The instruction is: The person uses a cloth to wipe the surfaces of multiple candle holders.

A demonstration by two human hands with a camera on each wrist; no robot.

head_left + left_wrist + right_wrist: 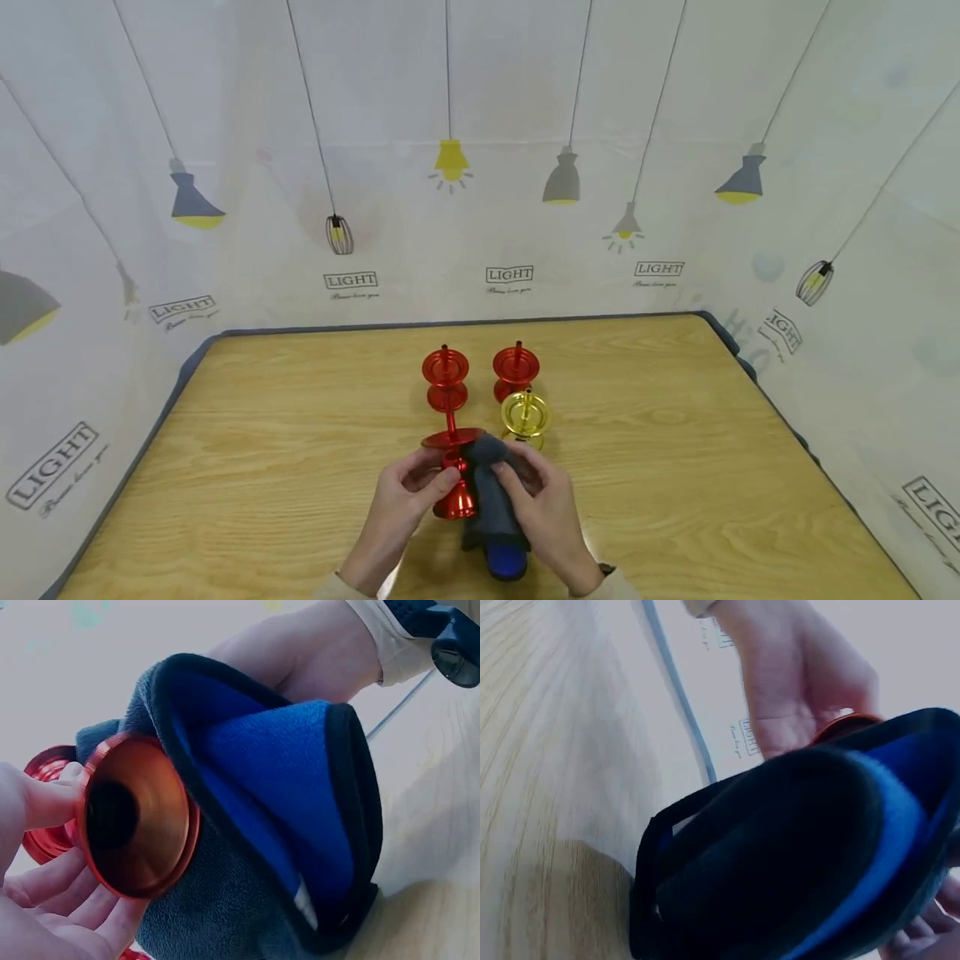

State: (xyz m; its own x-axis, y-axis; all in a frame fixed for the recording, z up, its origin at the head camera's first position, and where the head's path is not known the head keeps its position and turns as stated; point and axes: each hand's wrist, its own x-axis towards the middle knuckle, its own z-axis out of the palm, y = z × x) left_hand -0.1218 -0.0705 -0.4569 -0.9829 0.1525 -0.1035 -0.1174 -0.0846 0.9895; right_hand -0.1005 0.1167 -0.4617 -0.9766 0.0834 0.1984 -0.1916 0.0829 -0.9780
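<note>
A shiny red metal candle holder (455, 492) with a wide dish and a thin upright post is gripped at its stem by my left hand (405, 492). The left wrist view looks into the hollow underside of its base (154, 817). My right hand (547, 504) pinches a dark grey cloth (495, 504) with blue lining and black edging, bunched against the holder's right side. The cloth's blue inside (262, 750) hangs in loose folds below the hand. In the right wrist view, cloth (780, 847) hides most of the right fingers and the holder.
Two more red candle holders (446, 371) (516, 367) stand upright beyond the hands. A gold candle holder (527, 414) stands just behind the right hand. The wooden table (675, 458) is walled at the back and sides by white fabric (405, 242) printed with lamps.
</note>
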